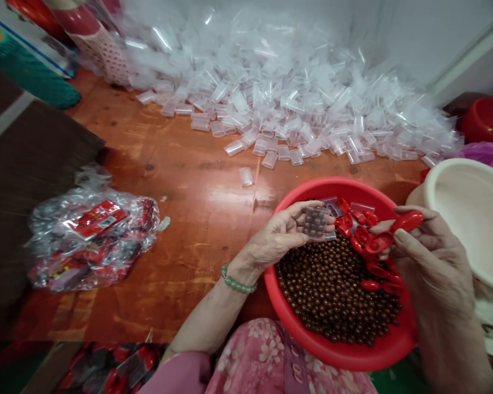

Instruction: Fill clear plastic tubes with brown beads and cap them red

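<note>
Pale wall [414,38] behind varnished reddish wood surface [189,148]; dark brown panel [20,180] at left.

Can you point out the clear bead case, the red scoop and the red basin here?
Clear plastic case [314,221], head view, on its bead-filled middle.
Red plastic scoop [406,221], head view, on its bowl.
Red basin [332,184], head view, on its rim.
</note>
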Available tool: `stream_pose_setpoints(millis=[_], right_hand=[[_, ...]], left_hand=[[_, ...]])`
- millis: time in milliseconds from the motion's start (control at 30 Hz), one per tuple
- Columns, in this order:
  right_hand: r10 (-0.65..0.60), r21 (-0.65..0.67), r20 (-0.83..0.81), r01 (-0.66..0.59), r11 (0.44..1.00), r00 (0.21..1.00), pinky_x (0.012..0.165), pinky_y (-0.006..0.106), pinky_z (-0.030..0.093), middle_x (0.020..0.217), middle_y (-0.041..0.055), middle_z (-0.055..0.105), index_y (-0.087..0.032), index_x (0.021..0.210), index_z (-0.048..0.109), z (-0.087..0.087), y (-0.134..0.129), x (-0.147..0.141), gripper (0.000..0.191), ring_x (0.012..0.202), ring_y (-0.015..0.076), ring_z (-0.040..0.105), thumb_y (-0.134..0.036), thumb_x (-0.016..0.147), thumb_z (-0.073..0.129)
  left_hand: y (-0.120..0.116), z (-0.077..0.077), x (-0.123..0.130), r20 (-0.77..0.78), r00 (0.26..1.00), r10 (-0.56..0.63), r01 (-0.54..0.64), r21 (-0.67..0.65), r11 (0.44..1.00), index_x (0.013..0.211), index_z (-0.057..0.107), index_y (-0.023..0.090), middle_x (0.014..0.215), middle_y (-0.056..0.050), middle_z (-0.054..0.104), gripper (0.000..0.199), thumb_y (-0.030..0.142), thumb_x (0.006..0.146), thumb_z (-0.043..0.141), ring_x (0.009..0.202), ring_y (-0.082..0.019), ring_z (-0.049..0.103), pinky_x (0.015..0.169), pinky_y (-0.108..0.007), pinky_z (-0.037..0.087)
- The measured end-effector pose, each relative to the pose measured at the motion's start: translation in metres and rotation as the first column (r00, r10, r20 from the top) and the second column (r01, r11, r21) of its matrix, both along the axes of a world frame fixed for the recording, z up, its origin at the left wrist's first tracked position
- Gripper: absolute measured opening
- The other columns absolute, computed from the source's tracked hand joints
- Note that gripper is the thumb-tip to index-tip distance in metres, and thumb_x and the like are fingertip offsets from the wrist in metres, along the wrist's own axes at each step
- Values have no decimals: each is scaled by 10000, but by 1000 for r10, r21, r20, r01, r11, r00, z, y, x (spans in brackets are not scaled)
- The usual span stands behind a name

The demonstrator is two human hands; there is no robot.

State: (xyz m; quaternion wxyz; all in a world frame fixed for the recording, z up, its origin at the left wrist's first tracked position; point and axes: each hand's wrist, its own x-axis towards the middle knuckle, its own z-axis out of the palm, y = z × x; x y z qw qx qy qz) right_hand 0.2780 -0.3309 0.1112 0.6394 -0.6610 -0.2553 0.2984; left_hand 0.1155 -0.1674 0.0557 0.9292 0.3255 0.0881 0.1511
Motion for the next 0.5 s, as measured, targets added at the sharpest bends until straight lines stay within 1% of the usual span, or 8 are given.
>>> stream_pose_setpoints(millis=[67, 133, 200, 267, 367, 433, 500], right_hand=[[8, 41, -5, -8, 999, 1000, 664, 253, 602, 883, 8, 756, -290, 1071, 642, -2, 7, -3, 252, 747, 163, 717, -318, 846, 751], [35, 41, 50, -37, 998, 998, 830, 346, 616, 943, 21, 761, -292, 1064, 637, -7, 13, -6, 228, 889, 203, 734, -342, 863, 732], [41, 27, 169, -47, 999, 985, 985, 420, 567, 1053, 38, 753, -285, 1074, 649, -13, 19, -9, 206, 1018, 222, 716, -339, 885, 712], [18, 21, 324, -26, 999, 946, 1061, 453, 518, 1134, 48, 733, -274, 1081, 673, -20, 23, -12, 191, 1097, 233, 687, -312, 896, 702], [-30, 43, 515, 9, 999, 857, 1066, 462, 505, 1104, 48, 733, -272, 1043, 708, -26, 27, -17, 148, 1093, 236, 672, -263, 896, 698], [-35, 66, 577, -5, 998, 816, 1017, 451, 528, 1038, 40, 744, -279, 1012, 723, -26, 28, -21, 134, 1035, 233, 680, -230, 890, 698], [-11, 75, 594, -42, 996, 804, 970, 426, 545, 1008, 28, 752, -289, 1010, 733, -26, 28, -25, 156, 992, 223, 687, -201, 884, 701]], left_hand=[[0, -1, 0, -7, 1000, 0, 0, 12, 1000, 1231, 632, 165, 1212, -137, 723, 519, 106, 736, 775, 1166, -286, 681, 1069, -461, 489], [0, -2, 1, -11, 1000, 2, -1, 32, 999, 1245, 625, 167, 1202, -137, 727, 526, 131, 745, 787, 1152, -276, 689, 1062, -446, 495], [-1, -3, 1, -26, 1000, 0, 1, 48, 999, 1248, 620, 174, 1193, -131, 730, 533, 144, 747, 798, 1122, -262, 703, 1041, -426, 509], [-1, -4, 1, -48, 999, 5, -2, 49, 999, 1234, 626, 181, 1171, -118, 733, 534, 147, 735, 815, 1088, -246, 713, 1006, -400, 529], [-1, -5, 3, -75, 997, 17, -14, 38, 999, 1214, 644, 186, 1129, -91, 732, 531, 151, 719, 835, 1010, -206, 720, 958, -364, 550], [-2, -5, 4, -84, 996, 26, -23, 36, 999, 1201, 656, 189, 1131, -74, 722, 532, 154, 706, 847, 956, -176, 714, 940, -347, 556], [-2, -5, 5, -90, 995, 48, -44, 44, 998, 1193, 661, 191, 1157, -69, 711, 528, 155, 702, 851, 953, -163, 698, 931, -334, 557]])
